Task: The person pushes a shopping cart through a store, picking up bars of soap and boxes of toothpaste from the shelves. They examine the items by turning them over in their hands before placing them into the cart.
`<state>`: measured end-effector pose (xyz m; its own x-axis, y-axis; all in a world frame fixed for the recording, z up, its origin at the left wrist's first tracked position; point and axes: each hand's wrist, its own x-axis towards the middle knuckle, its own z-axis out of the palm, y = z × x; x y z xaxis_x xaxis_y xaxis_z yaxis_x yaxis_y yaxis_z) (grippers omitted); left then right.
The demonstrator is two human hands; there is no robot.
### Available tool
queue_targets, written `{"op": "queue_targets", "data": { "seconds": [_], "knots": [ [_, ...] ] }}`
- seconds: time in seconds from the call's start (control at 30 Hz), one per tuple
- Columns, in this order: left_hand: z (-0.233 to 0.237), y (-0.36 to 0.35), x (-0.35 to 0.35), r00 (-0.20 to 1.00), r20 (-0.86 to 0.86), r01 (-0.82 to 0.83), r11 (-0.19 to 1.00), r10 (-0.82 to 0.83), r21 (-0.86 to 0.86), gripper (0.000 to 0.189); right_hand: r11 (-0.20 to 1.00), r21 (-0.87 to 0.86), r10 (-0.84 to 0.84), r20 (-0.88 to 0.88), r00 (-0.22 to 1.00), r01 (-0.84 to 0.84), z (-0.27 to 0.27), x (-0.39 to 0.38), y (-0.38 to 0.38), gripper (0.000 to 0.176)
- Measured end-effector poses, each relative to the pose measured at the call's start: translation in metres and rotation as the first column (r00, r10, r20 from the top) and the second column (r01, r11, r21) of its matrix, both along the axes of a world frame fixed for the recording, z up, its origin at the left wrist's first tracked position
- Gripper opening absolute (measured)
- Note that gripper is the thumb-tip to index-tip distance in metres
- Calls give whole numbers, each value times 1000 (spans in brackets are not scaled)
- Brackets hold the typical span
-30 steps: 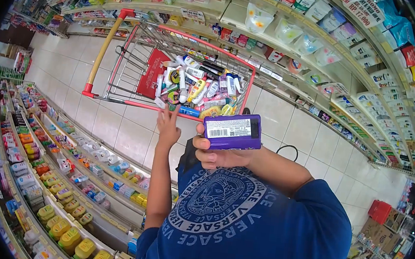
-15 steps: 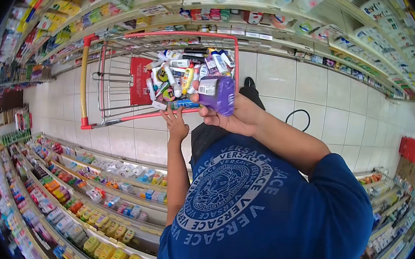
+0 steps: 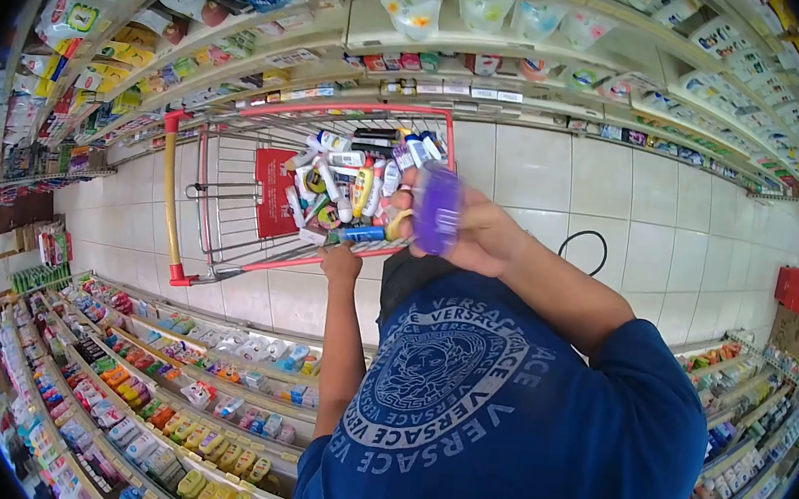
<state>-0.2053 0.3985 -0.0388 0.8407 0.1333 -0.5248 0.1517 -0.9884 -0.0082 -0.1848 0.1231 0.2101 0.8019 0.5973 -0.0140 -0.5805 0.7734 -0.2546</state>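
My right hand (image 3: 480, 236) holds a small purple pack (image 3: 437, 217), blurred by motion, above the near right corner of a shopping cart (image 3: 224, 273). Its fingers wrap the pack from behind, and the kind of product cannot be read. My left hand (image 3: 341, 261) is closed at the cart's red near rim, its fingers curled over the edge. Just inside, beside those fingers, lies a blue tube (image 3: 362, 234). Bottles and tubes fill the right end of the basket, among them a yellow bottle (image 3: 362, 191) and a white bottle (image 3: 327, 177).
Stocked shelves (image 3: 530, 89) run along the far side of the aisle, close to the cart. Nearer shelves (image 3: 213, 386) hold many bottles and packs. Tiled floor (image 3: 609, 173) lies between. A red box (image 3: 793, 289) and cartons stand at the right.
The purple pack has turned, its white label face no longer showing, and shifted slightly right. My left hand's spread fingers have closed at the rim. The cart appears lower in view.
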Motion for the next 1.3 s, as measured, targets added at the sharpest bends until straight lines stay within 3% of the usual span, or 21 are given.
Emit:
{"op": "queue_targets", "data": {
  "seconds": [0.07,0.17,0.27,0.4,0.53,0.77,0.87,1.03,1.3],
  "knots": [
    [3,-8,8,993,-119,11,992,4,125,36,1000,-5,-13,-3,1000,13,4,12,-12,46],
    [11,-12,18,976,-206,-43,989,73,145,35,943,-295,-158,17,987,156,23,27,-24,47],
    [13,-17,22,957,-248,-108,980,148,170,36,902,-379,-169,132,977,207,19,41,-36,47],
    [13,-21,24,936,-309,-102,969,171,225,36,936,-303,-150,121,981,180,24,52,-54,42],
    [-3,-14,21,926,-311,-140,959,214,246,36,892,-393,-155,199,968,223,28,63,-72,52],
    [-1,-13,29,909,-345,-147,953,236,264,39,894,-386,-155,211,965,228,32,74,-86,49],
    [5,-16,34,856,-503,-13,978,118,207,44,896,-351,-202,225,953,273,31,75,-82,49],
    [1,-20,34,869,-441,-129,963,225,238,45,895,-336,-235,202,951,293,29,76,-71,48],
    [9,-23,32,890,-410,-100,963,200,251,36,910,-304,-212,242,947,281,33,77,-73,49]
  ]
}}
